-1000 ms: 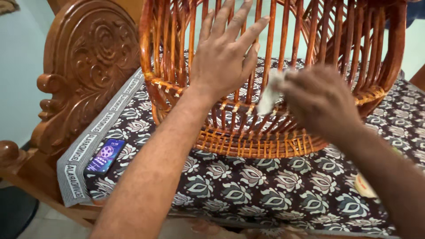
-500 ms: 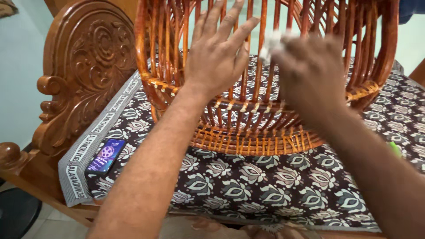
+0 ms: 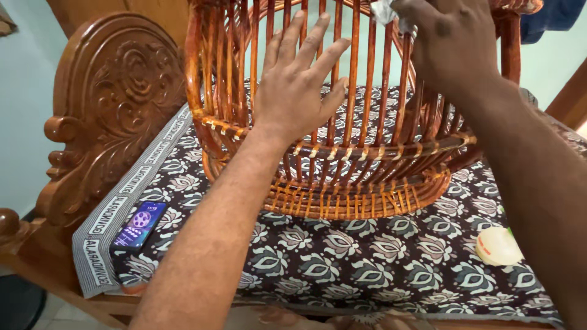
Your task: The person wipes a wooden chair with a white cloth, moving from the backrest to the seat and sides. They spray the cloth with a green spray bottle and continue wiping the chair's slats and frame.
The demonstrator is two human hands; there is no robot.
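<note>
A reddish-brown cane basket [image 3: 342,189] lies on its side on a floral patterned mattress [image 3: 367,256]. My left hand [image 3: 299,85] rests flat on the outside of the basket's upright slats, fingers spread. Near the basket's top edge, my right hand [image 3: 449,43] presses a small white cloth [image 3: 385,11] against the slats; most of the cloth is hidden under the fingers.
A carved wooden bed end [image 3: 116,104] rises at the left. A phone with a lit screen [image 3: 139,225] lies on the mattress near its left edge. A pale round lid-like thing [image 3: 498,246] sits at the right. Blue fabric [image 3: 553,18] hangs at top right.
My right hand has carried the white cloth up the slats from the basket's lower band to its top edge. The left hand has stayed flat on the slats.
</note>
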